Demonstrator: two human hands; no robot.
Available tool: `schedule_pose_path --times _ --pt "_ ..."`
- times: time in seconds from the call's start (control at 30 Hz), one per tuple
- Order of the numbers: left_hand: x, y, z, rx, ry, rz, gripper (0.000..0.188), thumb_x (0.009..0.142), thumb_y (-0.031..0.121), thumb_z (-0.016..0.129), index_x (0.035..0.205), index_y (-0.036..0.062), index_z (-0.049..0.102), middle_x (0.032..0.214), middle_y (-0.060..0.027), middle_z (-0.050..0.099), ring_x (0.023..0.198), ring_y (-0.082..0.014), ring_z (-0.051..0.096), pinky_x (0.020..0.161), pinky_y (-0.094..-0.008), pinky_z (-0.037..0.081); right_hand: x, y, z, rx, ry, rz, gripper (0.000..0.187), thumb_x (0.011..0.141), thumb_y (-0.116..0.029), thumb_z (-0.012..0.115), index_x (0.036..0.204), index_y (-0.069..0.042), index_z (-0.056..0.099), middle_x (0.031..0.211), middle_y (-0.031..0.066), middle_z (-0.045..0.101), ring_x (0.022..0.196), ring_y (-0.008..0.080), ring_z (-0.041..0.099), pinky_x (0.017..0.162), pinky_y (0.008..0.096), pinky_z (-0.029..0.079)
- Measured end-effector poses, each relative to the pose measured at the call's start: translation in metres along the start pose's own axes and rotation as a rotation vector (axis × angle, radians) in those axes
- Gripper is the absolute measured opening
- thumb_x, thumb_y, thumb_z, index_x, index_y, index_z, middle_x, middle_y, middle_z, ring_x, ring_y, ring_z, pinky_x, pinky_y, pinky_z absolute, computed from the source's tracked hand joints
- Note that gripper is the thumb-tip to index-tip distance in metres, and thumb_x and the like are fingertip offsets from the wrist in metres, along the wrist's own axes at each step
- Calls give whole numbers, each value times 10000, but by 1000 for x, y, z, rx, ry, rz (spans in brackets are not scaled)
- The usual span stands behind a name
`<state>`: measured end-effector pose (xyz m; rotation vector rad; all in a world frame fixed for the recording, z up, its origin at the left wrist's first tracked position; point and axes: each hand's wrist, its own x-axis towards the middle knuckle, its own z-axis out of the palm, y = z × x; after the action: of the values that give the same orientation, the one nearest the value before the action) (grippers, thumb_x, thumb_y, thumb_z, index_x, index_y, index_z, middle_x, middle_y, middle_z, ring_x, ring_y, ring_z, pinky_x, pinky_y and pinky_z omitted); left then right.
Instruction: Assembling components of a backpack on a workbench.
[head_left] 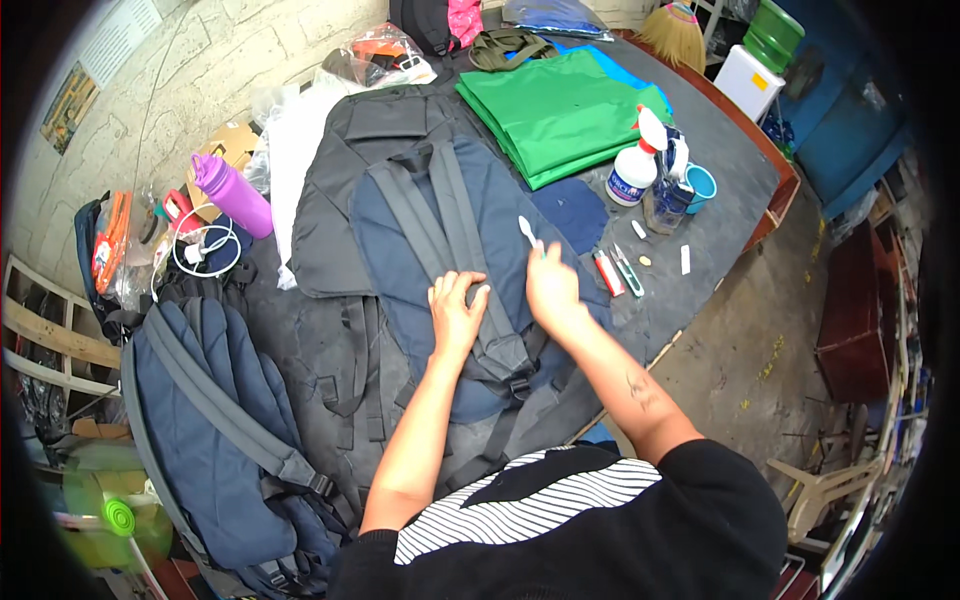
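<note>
Backpack [505,258]; long axis slanting, top away; left hand [457,312] spread; right hand [553,292] pinching brush [527,231]

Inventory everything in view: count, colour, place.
Table: 1, dark grey, centre
Backpack: 1, navy, centre
Bag: 1, grey, under backpack
Second backpack: 1, navy, lower left
Sheeting: 1 pile, green, far side
Flask: 1, purple, left
Spray bottle: 1, white, table's right
Cup: 1, blue, table's right
Second bottle: 1, clear, beside cup
Lighter: 1, red, table's right
Snips: 1, green, beside lighter
Brush: 1, white, centre
Broom: 1, yellow, top right
Dispenser: 1, white and green, top right
Clutter: uncountable, mixed, edges
Left hand: 1, bare, on backpack
Right hand: 1, bare, holding brush
</note>
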<state>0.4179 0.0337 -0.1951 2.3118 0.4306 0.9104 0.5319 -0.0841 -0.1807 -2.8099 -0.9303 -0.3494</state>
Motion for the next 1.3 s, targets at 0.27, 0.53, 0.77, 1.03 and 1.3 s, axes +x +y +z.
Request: schedule_pose_path --times 0.27,0.53,0.77,1.03,1.3 --pt "2 4 4 25 16 19 170 746 159 685 903 103 648 818 -51 544 833 -246 523 756 -355 373 8 2 8 -156 107 95 223 822 -89 539 1007 31 580 863 117 569 618 210 636 487 299 535" --pt "2 4 3 32 19 7 163 736 115 696 890 89 648 821 -47 567 815 -244 524 758 -348 370 21 -14 28 -260 207 58 223 741 -143 597 882 19 659 756 97 541 736 201 576 351 359 478" --pt "-2 1 3 37 15 11 163 740 112 693 895 85 649 825 -48 566 822 -242 520 768 -340 366 1 -16 25 -274 224 -11 132 757 -141 588 811 -31 636 752 62 544 607 144 568 372 276 474" --pt "-2 3 5 22 -5 -19 157 745 138 690 893 108 648 816 -45 544 844 -246 521 765 -355 373 10 0 23 -111 127 34 150 784 -105 568 855 11 632 809 119 594 694 204 647 503 303 550" --pt "1 4 4 30 -19 1 160 734 105 701 885 88 652 813 -50 558 831 -237 519 752 -341 361 90 -55 28 215 -7 107 211 887 -92 479 985 58 591 960 215 580 743 343 671 641 394 564"
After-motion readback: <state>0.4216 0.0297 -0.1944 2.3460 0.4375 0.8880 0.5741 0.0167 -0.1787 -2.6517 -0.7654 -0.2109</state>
